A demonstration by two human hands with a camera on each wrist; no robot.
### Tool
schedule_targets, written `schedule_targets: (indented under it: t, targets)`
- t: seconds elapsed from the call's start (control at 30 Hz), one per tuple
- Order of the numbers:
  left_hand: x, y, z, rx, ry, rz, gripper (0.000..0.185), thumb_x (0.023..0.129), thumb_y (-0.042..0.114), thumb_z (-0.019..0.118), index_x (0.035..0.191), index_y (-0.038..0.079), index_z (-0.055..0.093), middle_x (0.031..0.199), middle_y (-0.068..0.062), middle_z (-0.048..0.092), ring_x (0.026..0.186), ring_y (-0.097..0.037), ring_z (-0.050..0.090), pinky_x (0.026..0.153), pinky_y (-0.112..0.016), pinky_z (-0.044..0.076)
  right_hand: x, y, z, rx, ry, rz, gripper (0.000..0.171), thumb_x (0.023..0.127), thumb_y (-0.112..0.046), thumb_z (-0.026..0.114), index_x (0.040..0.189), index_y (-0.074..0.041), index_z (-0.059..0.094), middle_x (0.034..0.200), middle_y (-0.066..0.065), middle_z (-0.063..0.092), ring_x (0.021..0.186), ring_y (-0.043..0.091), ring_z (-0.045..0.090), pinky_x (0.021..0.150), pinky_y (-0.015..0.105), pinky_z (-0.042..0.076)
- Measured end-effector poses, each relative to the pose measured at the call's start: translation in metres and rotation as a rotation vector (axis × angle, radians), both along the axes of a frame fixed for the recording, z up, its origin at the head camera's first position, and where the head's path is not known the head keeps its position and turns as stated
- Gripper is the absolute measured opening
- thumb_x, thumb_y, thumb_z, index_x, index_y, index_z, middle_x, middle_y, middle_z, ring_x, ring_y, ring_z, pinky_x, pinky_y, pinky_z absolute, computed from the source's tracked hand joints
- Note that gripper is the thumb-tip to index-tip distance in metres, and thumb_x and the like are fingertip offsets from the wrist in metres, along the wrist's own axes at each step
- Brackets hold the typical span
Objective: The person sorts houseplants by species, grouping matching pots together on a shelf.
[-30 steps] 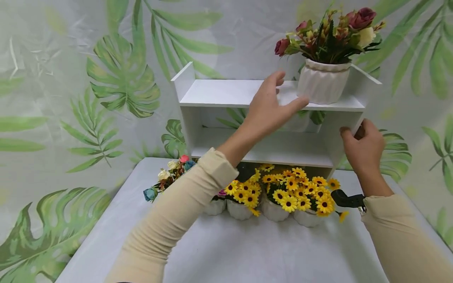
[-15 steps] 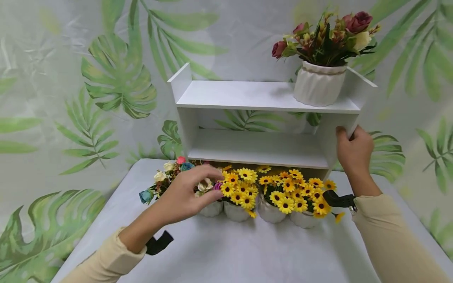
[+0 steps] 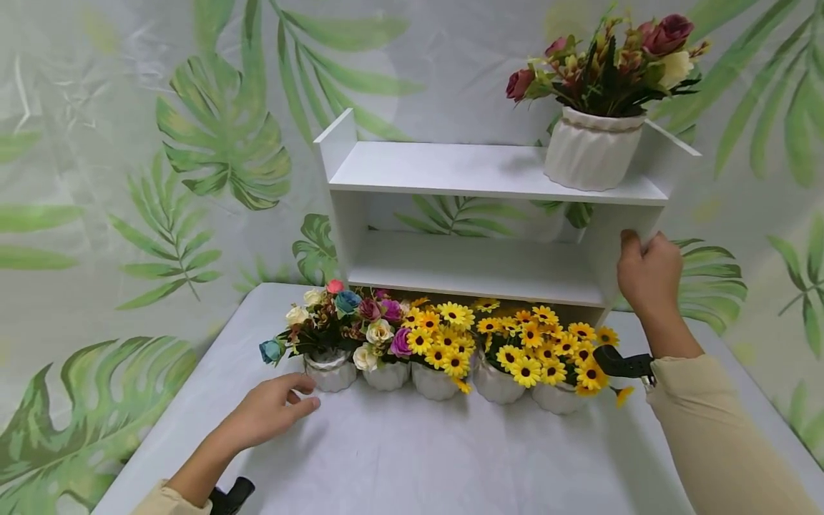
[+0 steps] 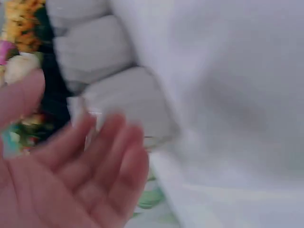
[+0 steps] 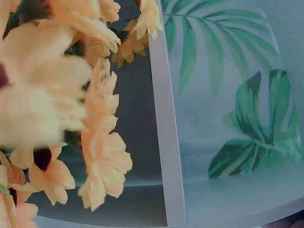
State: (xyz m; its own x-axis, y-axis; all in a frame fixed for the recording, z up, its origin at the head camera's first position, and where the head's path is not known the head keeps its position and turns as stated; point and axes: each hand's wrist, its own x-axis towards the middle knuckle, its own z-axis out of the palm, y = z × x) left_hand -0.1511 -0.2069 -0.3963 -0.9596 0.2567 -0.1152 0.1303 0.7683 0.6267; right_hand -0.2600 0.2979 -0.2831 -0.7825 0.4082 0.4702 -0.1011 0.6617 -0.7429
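My left hand point(image 3: 273, 411), fingers loosely bent and holding nothing, is right beside the leftmost flowerpot point(image 3: 330, 373). That white pot bears cream, coral and blue artificial roses point(image 3: 322, 315). In the left wrist view the blurred fingertips of the left hand point(image 4: 85, 175) overlap the pot's side point(image 4: 135, 102). My right hand point(image 3: 651, 279) grips the right side panel of a white shelf unit point(image 3: 476, 268), its thumb on the panel's front edge. On the top board's right end stands a white ribbed pot point(image 3: 595, 151) of dark pink and cream roses point(image 3: 611, 68).
In front of the shelf, a row continues rightward: a pot of purple and cream roses point(image 3: 386, 375), then pots of yellow sunflowers point(image 3: 528, 354). All stand on a white-covered table point(image 3: 412, 458). Behind hangs a leaf-printed backdrop point(image 3: 225, 136). Sunflowers point(image 5: 102, 137) crowd the right wrist view.
My left hand has left the pot on the top shelf and come down and left to the leftmost pot in the row. The right hand stays at the side panel.
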Motion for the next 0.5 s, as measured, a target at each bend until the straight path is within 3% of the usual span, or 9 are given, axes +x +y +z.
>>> schedule_targets:
  t: [0.07, 0.17, 0.27, 0.43, 0.5]
  targets:
    - [-0.004, -0.002, -0.011, 0.015, -0.005, 0.109, 0.047, 0.095, 0.030, 0.066, 0.130, 0.001, 0.059, 0.128, -0.018, 0.065, 0.107, -0.031, 0.067, 0.080, -0.041, 0.056, -0.001, 0.001, 0.000, -0.002, -0.012, -0.002, 0.053, 0.104, -0.030, 0.036, 0.126, 0.013, 0.057, 0.127, 0.035, 0.061, 0.116, 0.051, 0.060, 0.094, 0.068, 0.048]
    - [-0.010, -0.004, -0.021, 0.112, -0.015, 0.200, 0.056, 0.097, 0.028, 0.063, 0.140, -0.003, 0.047, 0.141, -0.024, 0.054, 0.123, -0.042, 0.057, 0.095, -0.051, 0.053, -0.002, 0.002, -0.001, -0.001, -0.014, 0.001, 0.053, 0.103, -0.030, 0.036, 0.126, 0.013, 0.058, 0.127, 0.034, 0.061, 0.117, 0.051, 0.060, 0.094, 0.067, 0.048]
    - [-0.017, -0.003, -0.028, 0.213, -0.020, 0.252, 0.068, 0.096, 0.028, 0.063, 0.148, -0.005, 0.034, 0.149, -0.028, 0.043, 0.133, -0.046, 0.047, 0.104, -0.056, 0.046, -0.001, 0.001, -0.002, 0.008, -0.008, 0.003, 0.053, 0.103, -0.031, 0.036, 0.126, 0.012, 0.059, 0.127, 0.034, 0.061, 0.117, 0.050, 0.060, 0.093, 0.067, 0.049]
    - [-0.031, -0.002, -0.038, 0.264, -0.046, 0.296, 0.095, 0.092, 0.032, 0.068, 0.156, -0.005, 0.010, 0.156, -0.032, 0.030, 0.140, -0.049, 0.038, 0.111, -0.059, 0.040, -0.002, 0.002, -0.001, 0.016, -0.007, -0.003, 0.054, 0.104, -0.031, 0.036, 0.128, 0.012, 0.058, 0.129, 0.033, 0.061, 0.118, 0.051, 0.059, 0.095, 0.068, 0.048]
    - [-0.037, -0.002, -0.042, 0.293, -0.066, 0.304, 0.099, 0.090, 0.033, 0.070, 0.157, -0.002, 0.007, 0.158, -0.031, 0.028, 0.142, -0.048, 0.035, 0.113, -0.058, 0.038, -0.002, 0.002, -0.001, 0.016, -0.007, -0.005, 0.054, 0.104, -0.031, 0.036, 0.128, 0.012, 0.057, 0.129, 0.033, 0.060, 0.118, 0.052, 0.059, 0.095, 0.068, 0.048]
